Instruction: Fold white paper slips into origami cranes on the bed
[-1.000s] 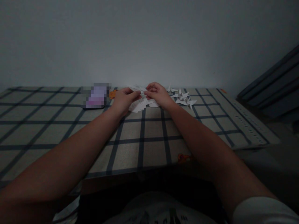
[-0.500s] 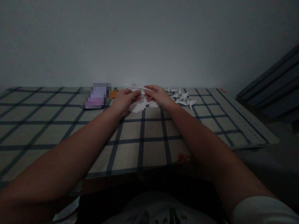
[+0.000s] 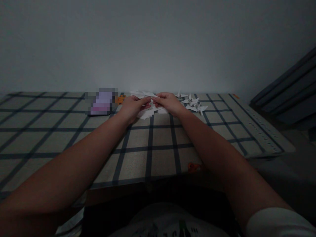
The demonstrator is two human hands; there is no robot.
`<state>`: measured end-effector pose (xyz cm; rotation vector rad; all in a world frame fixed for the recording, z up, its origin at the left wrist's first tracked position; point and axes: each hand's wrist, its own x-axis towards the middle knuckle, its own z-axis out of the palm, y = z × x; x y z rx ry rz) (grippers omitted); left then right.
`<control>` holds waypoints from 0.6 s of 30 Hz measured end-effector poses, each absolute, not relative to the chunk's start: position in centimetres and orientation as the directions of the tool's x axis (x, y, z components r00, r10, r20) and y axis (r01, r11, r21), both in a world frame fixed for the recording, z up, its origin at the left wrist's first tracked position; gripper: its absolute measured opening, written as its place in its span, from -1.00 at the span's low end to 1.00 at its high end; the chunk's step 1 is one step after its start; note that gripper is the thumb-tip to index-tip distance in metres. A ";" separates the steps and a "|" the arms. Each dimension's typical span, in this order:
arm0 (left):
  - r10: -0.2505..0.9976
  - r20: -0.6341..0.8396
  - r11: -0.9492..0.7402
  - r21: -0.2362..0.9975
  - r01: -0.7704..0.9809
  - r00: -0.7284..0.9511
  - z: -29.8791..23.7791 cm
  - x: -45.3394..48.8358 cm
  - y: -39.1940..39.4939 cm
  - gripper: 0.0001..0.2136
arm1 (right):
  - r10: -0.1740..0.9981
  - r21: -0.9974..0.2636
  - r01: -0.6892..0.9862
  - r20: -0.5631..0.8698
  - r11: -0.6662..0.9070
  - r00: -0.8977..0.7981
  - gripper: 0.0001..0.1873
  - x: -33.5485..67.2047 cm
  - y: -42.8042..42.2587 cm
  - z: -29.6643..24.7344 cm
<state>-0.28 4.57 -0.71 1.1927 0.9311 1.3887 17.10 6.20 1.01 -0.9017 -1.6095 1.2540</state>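
Observation:
My left hand (image 3: 134, 107) is closed, its thumb and fingers pinched at a small piece of white paper (image 3: 152, 102) that mostly hides behind the fingertips. From the other side my right hand (image 3: 169, 102) closes on the same paper, the fingertips of both hands nearly touching. Below and behind them lie loose sheets of white paper (image 3: 145, 114), spread on the checked tablecloth (image 3: 160, 135). Just right of my right hand sits a group of folded white paper cranes (image 3: 194, 104), with pointed wings sticking up.
A phone (image 3: 100, 102) with a blurred purple screen lies left of my left hand. Between them is an orange patterned object (image 3: 120, 99). A pale wall (image 3: 158, 46) rises behind the table. Grey folded fabric (image 3: 288, 89) hangs at the right.
My fingertips have come closer together and the right hand's fingers have curled inward into a pinch. The cranes, phone and loose paper have stayed in place.

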 end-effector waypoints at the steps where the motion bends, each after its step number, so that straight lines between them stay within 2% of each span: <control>1: 0.982 0.184 -0.175 0.963 -0.203 0.028 -0.7 -0.3 4.6 -0.80 | 0.917 -0.972 0.047 0.202 0.231 -0.343 -0.80 17.1 6.1 1.1; 7: 0.971 0.236 -0.227 0.957 -0.179 0.033 -0.7 -0.5 4.5 -0.82 | 0.921 -0.970 0.056 0.205 0.236 -0.332 -0.77 17.1 6.1 1.3; 13: 0.980 0.195 -0.186 0.970 -0.155 0.045 -0.5 -0.4 4.2 -0.76 | 0.911 -0.978 -0.010 0.197 0.208 -0.363 -0.78 17.3 6.8 0.4; 18: 0.981 0.184 -0.191 0.966 -0.174 -0.055 -0.3 -0.5 4.5 -0.81 | 0.910 -0.983 -0.086 0.180 0.159 -0.374 -0.85 17.4 7.2 0.0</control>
